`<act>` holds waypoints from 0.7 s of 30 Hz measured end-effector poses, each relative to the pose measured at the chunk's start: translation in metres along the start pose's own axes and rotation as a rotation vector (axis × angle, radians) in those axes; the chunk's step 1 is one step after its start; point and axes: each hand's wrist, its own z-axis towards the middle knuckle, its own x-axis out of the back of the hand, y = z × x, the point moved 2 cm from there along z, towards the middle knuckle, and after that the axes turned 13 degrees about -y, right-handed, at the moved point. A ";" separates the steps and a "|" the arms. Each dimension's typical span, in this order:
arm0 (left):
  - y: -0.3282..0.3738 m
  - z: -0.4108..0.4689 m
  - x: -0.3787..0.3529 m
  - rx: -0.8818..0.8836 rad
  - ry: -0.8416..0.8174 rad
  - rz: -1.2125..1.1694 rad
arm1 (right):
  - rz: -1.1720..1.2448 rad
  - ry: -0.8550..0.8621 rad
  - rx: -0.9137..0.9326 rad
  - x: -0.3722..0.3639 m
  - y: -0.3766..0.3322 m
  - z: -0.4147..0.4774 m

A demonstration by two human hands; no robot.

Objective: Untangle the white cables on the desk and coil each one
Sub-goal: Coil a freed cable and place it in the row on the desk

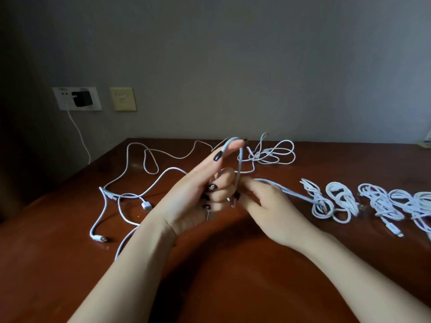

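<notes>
Now the left hand (193,197) is held up above the counter (210,280), forearm angled in from the near left. Its index finger points up and away with the cable (239,166) looped over the tip, and its other fingers (221,190) are curled round the strands below. The right hand (268,206) comes in from the near right, back upward, pinching the cable just beside the left knuckles. From there the cable runs right toward a row of coils (345,201). At the left, loose cables (127,197) sprawl.
</notes>
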 end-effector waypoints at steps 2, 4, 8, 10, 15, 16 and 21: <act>-0.015 0.003 0.015 0.004 0.150 0.090 | -0.067 -0.009 -0.011 -0.002 -0.006 -0.004; -0.019 0.005 0.023 0.050 0.329 0.255 | -0.140 0.017 -0.015 0.000 -0.012 -0.007; -0.008 0.005 0.021 0.061 0.381 0.173 | -0.394 0.061 -0.010 0.000 -0.018 -0.007; -0.010 0.004 0.019 0.093 0.376 0.256 | -0.559 0.086 -0.004 -0.001 -0.015 -0.007; -0.018 0.003 0.013 0.127 0.337 0.291 | -0.700 0.091 -0.030 -0.011 -0.021 -0.008; -0.015 0.004 0.012 0.138 0.346 0.226 | -0.717 0.087 -0.032 -0.013 -0.021 -0.007; -0.007 0.008 0.022 0.079 0.489 -0.023 | -0.543 -0.059 -0.042 -0.010 -0.018 -0.007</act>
